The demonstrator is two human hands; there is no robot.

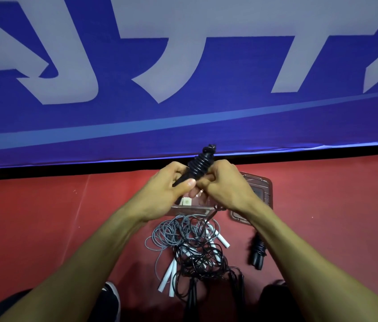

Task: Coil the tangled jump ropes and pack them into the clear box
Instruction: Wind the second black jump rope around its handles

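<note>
right now both hands work one black rope bundle [200, 167] just above the clear box [191, 206]: the left hand [171, 189] curls its fingers round the handles to steady them, while the right hand [224, 184] pinches the cord at the coils, likely to cinch the wrap before it drops in. just nearer the person than the box lies the tangled pile [195, 245] of grey and black rope, unsorted, with a finished black bundle [258, 252] to the box's right, below the lid [258, 194].
</note>
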